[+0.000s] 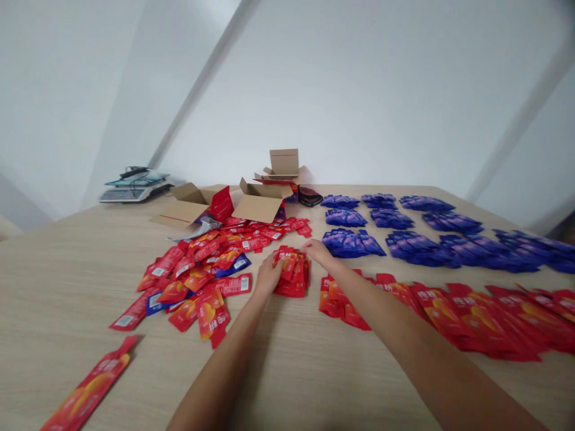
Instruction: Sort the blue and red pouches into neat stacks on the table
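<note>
A small stack of overlapping red pouches (pixel 294 276) with orange fruit prints lies on the table between my hands. My left hand (pixel 268 275) is closed on the stack's left edge, its thumb over the front of the pouches. At the far right corner of the stack is my right hand (pixel 317 251), its fingers drawn together; what they pinch, if anything, is too small to make out. Left of the stack spreads a loose heap of red pouches (pixel 197 278), with a few blue pouches (pixel 233 266) among them.
Rows of blue pouch stacks (pixel 353 242) fill the table's right side. Fanned red pouches (pixel 476 317) lie beneath and beyond my right forearm. Open cardboard boxes (pixel 258 206), a dark wallet-like item (pixel 309 196) and a scale (pixel 135 193) stand at the back. One red pouch (pixel 90 389) lies front left.
</note>
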A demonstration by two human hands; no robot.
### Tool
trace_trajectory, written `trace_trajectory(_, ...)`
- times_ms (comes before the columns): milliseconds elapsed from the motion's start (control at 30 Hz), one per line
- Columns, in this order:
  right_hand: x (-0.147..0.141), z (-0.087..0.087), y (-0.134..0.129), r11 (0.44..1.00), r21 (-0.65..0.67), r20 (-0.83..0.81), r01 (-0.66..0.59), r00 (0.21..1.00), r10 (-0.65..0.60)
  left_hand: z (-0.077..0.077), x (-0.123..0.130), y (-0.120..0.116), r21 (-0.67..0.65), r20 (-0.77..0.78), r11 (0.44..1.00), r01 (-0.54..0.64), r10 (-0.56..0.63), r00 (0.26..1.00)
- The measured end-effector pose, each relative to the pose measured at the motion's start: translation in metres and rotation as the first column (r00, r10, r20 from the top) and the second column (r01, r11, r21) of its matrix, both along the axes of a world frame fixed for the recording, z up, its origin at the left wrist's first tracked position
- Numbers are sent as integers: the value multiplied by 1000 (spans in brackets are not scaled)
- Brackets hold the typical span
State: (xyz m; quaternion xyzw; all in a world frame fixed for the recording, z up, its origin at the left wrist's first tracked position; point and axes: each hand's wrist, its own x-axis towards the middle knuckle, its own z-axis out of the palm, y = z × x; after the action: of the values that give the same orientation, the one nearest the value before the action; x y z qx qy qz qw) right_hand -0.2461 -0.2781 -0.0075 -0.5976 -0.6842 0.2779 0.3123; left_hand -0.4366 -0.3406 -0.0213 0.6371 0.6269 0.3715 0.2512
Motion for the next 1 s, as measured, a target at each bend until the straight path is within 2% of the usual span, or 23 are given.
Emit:
trace_trajectory(133,9,-3,-7,999,-6,27,43,999,-43,8,2,1,-90,-107,996,-25,15,994)
trace_trajectory(333,25,2,-16,998,28,52,54,997,-55,3,-3,8,-75,-60,997,-24,19,998)
trace_trajectory(400,31,6,-19,998,42,56,48,997,-51,5,-5,7,-64,-60,998,-20,16,998)
trace_trajectory(467,39,10,-24,997,62,56,38,998,-42,13,-5,0,17,-97,999,-52,53,994)
trace_trajectory(533,51,14,-31,996,89,54,26,998,-30,24,2,-15,220,-137,973,-67,98,986)
trace_trajectory(567,59,16,-36,994,106,52,19,998,-25,29,8,-26,337,-145,941,-39,93,985)
trace_trajectory(633,75,21,-48,990,141,48,8,999,-15,35,24,-52,482,-162,870,105,-29,986)
trace_trajectory(667,84,24,-56,987,158,46,3,999,-11,35,33,-65,483,-179,851,206,-134,975)
trace_trajectory(733,101,29,-73,983,182,44,-4,999,-4,28,53,-87,368,-226,830,418,-356,907)
trace_trajectory(800,120,31,-94,978,208,45,-15,999,6,15,68,-101,185,-271,809,558,-504,820)
trace_trajectory(900,146,28,-124,957,290,40,23,999,-36,-4,84,-103,6,-325,808,589,-556,765)
trace_trajectory(1000,167,17,-154,912,382,31,151,984,-175,-16,95,-97,-16,-364,808,588,-553,750)
